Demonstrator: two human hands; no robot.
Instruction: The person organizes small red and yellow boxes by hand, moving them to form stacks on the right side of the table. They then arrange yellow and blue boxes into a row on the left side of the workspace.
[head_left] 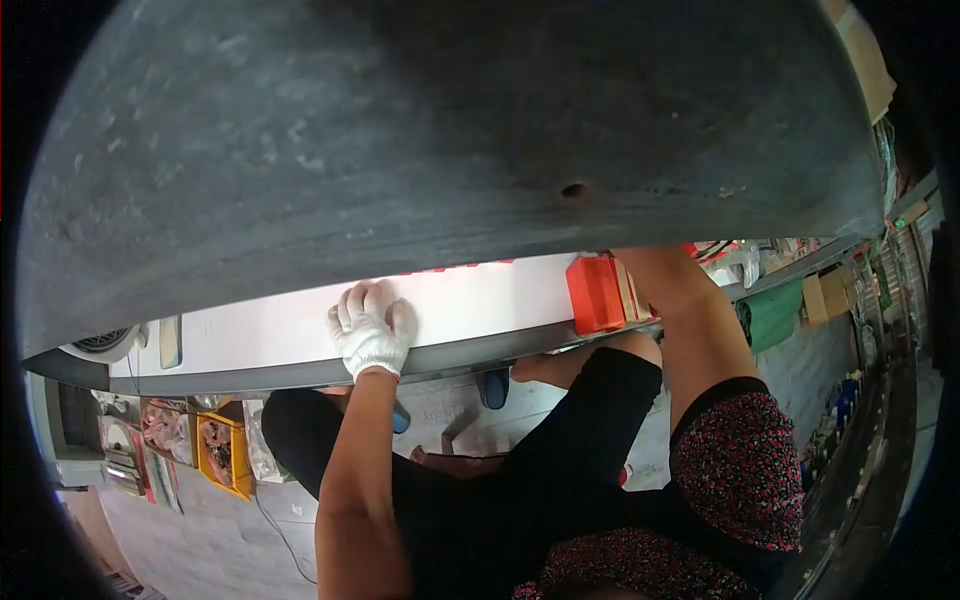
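A large dark grey panel (450, 140) with a small hole fills the upper half of the view. My left hand (372, 330), in a white knit glove, rests knuckles-up on the white tabletop (480, 300) near its front edge, just below the panel's lower edge, with nothing in it. My bare right forearm (690, 310) reaches up past a red box (595, 293) on the table. The panel hides my right hand, so what it holds cannot be seen.
Below the table are my legs in black trousers (560, 450) and a floral garment (740, 470). A yellow tray and packets (220, 455) lie on the floor at left, by a fan (100, 342). Shelves with goods (850, 300) stand at right.
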